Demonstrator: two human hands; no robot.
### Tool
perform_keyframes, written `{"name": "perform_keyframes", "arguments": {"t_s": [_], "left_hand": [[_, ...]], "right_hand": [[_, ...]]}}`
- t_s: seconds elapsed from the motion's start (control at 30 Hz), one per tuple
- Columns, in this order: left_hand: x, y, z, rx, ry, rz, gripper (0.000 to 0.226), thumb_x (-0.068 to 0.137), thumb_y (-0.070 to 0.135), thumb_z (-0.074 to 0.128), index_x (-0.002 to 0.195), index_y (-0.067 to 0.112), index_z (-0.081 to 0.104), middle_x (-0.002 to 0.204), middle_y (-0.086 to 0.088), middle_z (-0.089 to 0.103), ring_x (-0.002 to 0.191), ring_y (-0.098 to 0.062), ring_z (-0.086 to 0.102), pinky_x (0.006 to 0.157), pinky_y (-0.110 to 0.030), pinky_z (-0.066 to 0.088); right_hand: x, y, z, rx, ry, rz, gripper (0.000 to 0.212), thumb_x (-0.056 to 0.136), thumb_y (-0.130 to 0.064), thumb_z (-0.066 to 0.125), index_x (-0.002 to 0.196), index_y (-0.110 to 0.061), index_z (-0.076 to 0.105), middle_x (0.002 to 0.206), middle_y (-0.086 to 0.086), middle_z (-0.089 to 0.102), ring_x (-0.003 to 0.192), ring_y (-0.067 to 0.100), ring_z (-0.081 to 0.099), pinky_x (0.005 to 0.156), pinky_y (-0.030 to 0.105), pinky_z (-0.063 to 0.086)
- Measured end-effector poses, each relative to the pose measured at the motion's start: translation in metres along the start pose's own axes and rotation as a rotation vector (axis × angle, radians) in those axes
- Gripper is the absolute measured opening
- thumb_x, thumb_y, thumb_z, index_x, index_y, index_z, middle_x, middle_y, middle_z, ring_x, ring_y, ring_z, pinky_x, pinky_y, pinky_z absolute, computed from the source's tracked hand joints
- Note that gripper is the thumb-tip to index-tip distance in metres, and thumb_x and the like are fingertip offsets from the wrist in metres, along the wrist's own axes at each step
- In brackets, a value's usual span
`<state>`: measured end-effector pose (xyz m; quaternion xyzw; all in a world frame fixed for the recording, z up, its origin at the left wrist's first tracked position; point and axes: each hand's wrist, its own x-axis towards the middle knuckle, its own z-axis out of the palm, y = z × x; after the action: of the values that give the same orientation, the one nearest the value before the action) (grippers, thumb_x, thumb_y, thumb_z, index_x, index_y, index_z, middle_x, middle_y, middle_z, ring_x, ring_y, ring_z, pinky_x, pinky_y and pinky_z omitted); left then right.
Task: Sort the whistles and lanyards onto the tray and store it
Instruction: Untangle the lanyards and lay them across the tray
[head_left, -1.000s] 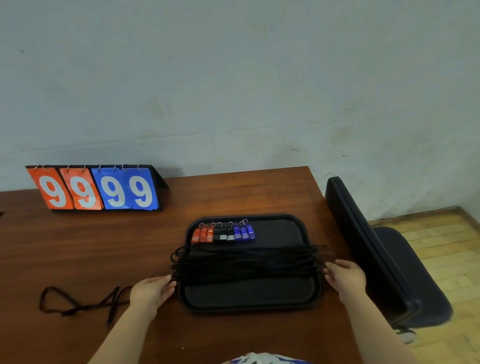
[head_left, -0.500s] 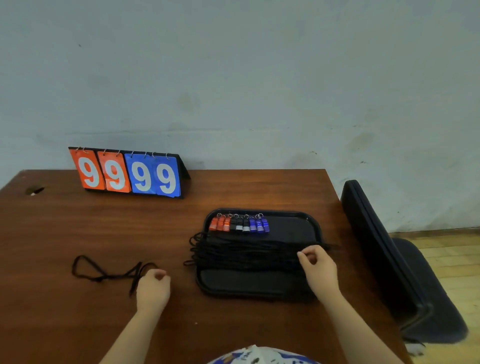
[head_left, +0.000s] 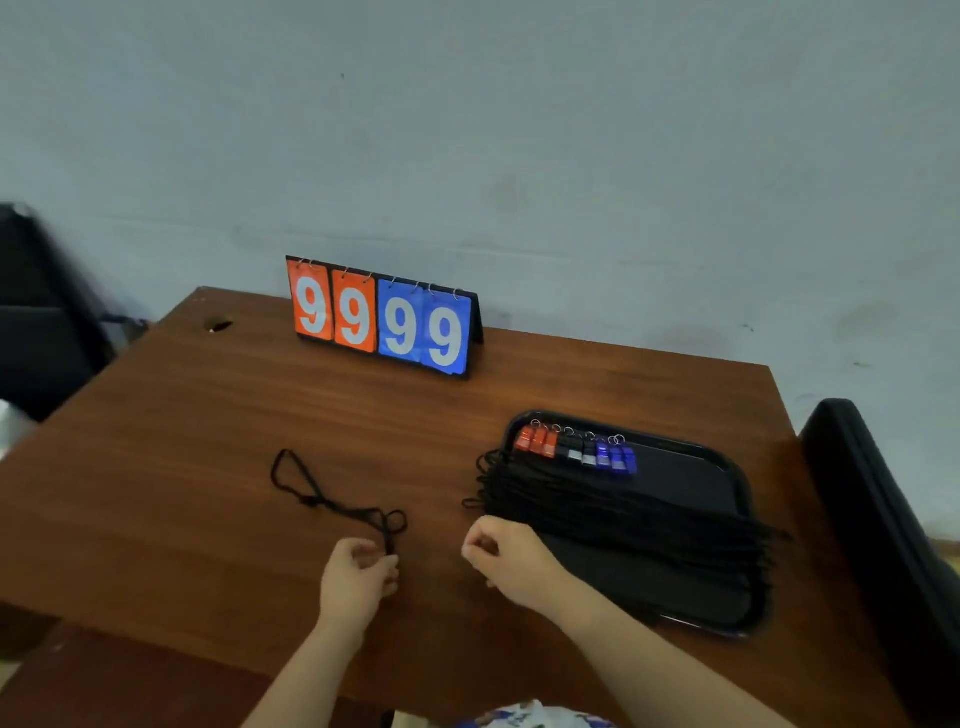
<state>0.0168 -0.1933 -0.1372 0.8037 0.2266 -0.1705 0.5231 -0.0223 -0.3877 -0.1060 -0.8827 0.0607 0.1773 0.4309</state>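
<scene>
A black tray (head_left: 696, 475) lies on the right part of the brown table (head_left: 208, 441). Along its far edge stands a row of whistles (head_left: 576, 451): orange, black and blue. A bundle of black lanyards (head_left: 613, 512) stretches across the tray's middle. One loose black lanyard (head_left: 332, 501) lies on the table to the left of the tray. My left hand (head_left: 358, 579) pinches the near end of this loose lanyard. My right hand (head_left: 506, 558) hovers with curled fingers beside the tray's left near corner and holds nothing that I can see.
A flip scoreboard (head_left: 384, 322) showing 9999 in orange and blue stands at the back of the table by the wall. A dark chair (head_left: 878, 519) is at the table's right side. Another dark object (head_left: 41, 322) stands at the far left.
My left hand has taken hold of the loose lanyard's end. My right hand left the tray's right side and moved to its left near corner. The view turned left.
</scene>
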Motion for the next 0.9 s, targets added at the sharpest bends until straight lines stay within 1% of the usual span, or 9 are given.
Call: {"name": "perform_keyframes", "arguments": {"t_s": [0.07, 0.17, 0.3, 0.37, 0.43, 0.5, 0.63, 0.73, 0.9], "left_hand": [[-0.007, 0.013, 0.001, -0.436, -0.175, -0.244, 0.031, 0.093, 0.003, 0.058, 0.122, 0.004, 0.050, 0.106, -0.014, 0.061, 0.093, -0.027, 0.062, 0.075, -0.040, 0.053], [-0.019, 0.026, 0.007, -0.549, -0.377, -0.367, 0.035, 0.096, 0.006, 0.051, 0.131, 0.004, 0.046, 0.113, -0.015, 0.062, 0.099, -0.031, 0.062, 0.073, -0.043, 0.053], [-0.026, 0.035, 0.012, -0.685, -0.376, -0.390, 0.031, 0.097, 0.004, 0.044, 0.127, 0.001, 0.050, 0.104, -0.017, 0.060, 0.088, -0.029, 0.059, 0.071, -0.045, 0.051], [-0.022, 0.037, 0.013, -0.696, -0.352, -0.380, 0.031, 0.096, 0.015, 0.052, 0.125, 0.004, 0.057, 0.110, -0.016, 0.062, 0.093, -0.028, 0.060, 0.072, -0.043, 0.050], [-0.017, 0.037, 0.017, -0.729, -0.293, -0.347, 0.042, 0.095, 0.018, 0.057, 0.135, 0.008, 0.049, 0.118, -0.016, 0.062, 0.099, -0.028, 0.061, 0.078, -0.041, 0.051], [-0.017, 0.041, 0.019, -0.848, -0.241, -0.345, 0.046, 0.098, 0.015, 0.053, 0.142, 0.010, 0.039, 0.109, -0.016, 0.062, 0.093, -0.028, 0.061, 0.082, -0.043, 0.052], [-0.005, 0.059, 0.010, -0.924, -0.031, -0.289, 0.018, 0.103, 0.016, 0.041, 0.109, 0.005, 0.053, 0.077, -0.008, 0.054, 0.071, -0.023, 0.055, 0.067, -0.040, 0.049], [0.009, 0.070, 0.000, -0.841, 0.043, -0.227, 0.020, 0.103, 0.018, 0.040, 0.095, 0.007, 0.055, 0.076, -0.007, 0.056, 0.070, -0.021, 0.057, 0.065, -0.039, 0.050], [0.014, 0.082, 0.007, -0.680, -0.020, -0.122, 0.015, 0.102, 0.016, 0.044, 0.102, 0.008, 0.057, 0.086, -0.007, 0.064, 0.074, -0.020, 0.058, 0.067, -0.036, 0.052]], "right_hand": [[0.008, -0.016, 0.017, -0.047, -0.107, -0.069, 0.027, 0.097, -0.037, 0.053, 0.121, -0.024, 0.057, 0.115, -0.003, 0.057, 0.102, 0.016, 0.058, 0.089, 0.029, 0.049], [0.015, -0.024, 0.039, -0.202, -0.054, -0.217, 0.035, 0.095, -0.028, 0.056, 0.128, -0.020, 0.056, 0.118, 0.002, 0.049, 0.103, 0.021, 0.053, 0.090, 0.033, 0.046], [0.020, -0.016, 0.041, -0.393, 0.152, -0.375, 0.028, 0.095, -0.017, 0.048, 0.118, -0.014, 0.064, 0.103, 0.005, 0.053, 0.094, 0.026, 0.060, 0.079, 0.039, 0.052], [0.021, -0.012, 0.037, -0.508, 0.199, -0.487, 0.037, 0.091, -0.008, 0.053, 0.125, -0.017, 0.063, 0.109, 0.004, 0.061, 0.095, 0.024, 0.064, 0.080, 0.034, 0.056], [0.019, -0.012, 0.031, -0.487, 0.216, -0.535, 0.042, 0.089, -0.003, 0.056, 0.128, -0.017, 0.063, 0.116, 0.003, 0.067, 0.101, 0.021, 0.066, 0.087, 0.030, 0.056], [0.012, -0.017, 0.019, -0.336, 0.217, -0.476, 0.030, 0.096, -0.009, 0.054, 0.122, -0.017, 0.066, 0.113, 0.001, 0.069, 0.102, 0.014, 0.065, 0.091, 0.026, 0.052], [-0.010, -0.006, -0.013, 0.065, 0.179, -0.162, 0.015, 0.099, -0.014, 0.051, 0.098, -0.024, 0.061, 0.087, -0.008, 0.065, 0.077, 0.006, 0.068, 0.072, 0.021, 0.055], [-0.023, 0.020, -0.039, 0.335, 0.353, 0.090, 0.018, 0.098, -0.009, 0.051, 0.092, -0.023, 0.061, 0.086, 0.001, 0.064, 0.074, 0.010, 0.065, 0.064, 0.022, 0.054], [-0.048, 0.060, -0.075, 0.559, 0.624, 0.271, 0.016, 0.098, -0.005, 0.050, 0.093, -0.013, 0.064, 0.086, 0.011, 0.065, 0.076, 0.020, 0.066, 0.066, 0.029, 0.055]]}}
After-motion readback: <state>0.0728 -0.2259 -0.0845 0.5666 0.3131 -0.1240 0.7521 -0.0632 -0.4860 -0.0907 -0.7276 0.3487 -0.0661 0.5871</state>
